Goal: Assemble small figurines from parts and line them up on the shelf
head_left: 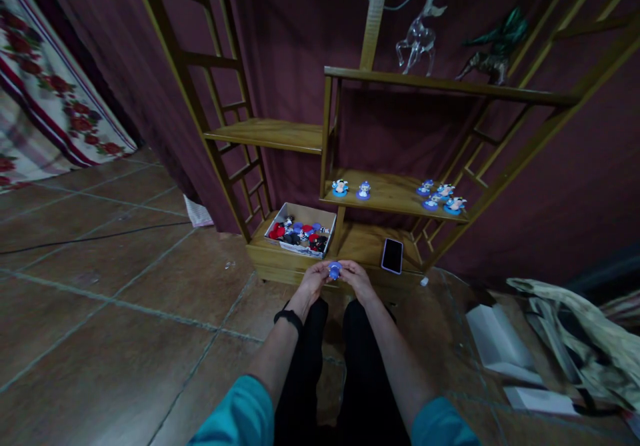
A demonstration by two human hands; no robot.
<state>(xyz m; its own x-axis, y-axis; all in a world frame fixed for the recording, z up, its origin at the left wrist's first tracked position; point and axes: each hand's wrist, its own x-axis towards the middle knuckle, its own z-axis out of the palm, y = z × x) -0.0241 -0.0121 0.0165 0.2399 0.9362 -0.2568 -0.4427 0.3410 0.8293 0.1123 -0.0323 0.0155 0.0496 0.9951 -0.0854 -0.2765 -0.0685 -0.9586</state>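
Between my two hands, in front of the shelf's lower edge, is a small purple-blue figurine (335,271). My left hand (317,278) pinches it from the left, and my right hand (353,275) grips its right side. Just beyond my left hand sits an open cardboard box (327,222) with several red, black, striped and purple figurines (302,233) jumbled inside. On the middle shelf (390,196) stand a blue-and-white figurine (340,188) and a purple figurine (364,191) at the left. A group of several similar figurines (441,197) stands at the right end.
A phone (393,256) lies on the lower shelf board (361,239). Higher up stand a clear glass deer (419,41) and a dark green statue (495,49). White boxes (503,343) and a pale cloth bag (575,333) are on the floor at right. A cable (95,238) crosses the floor at left.
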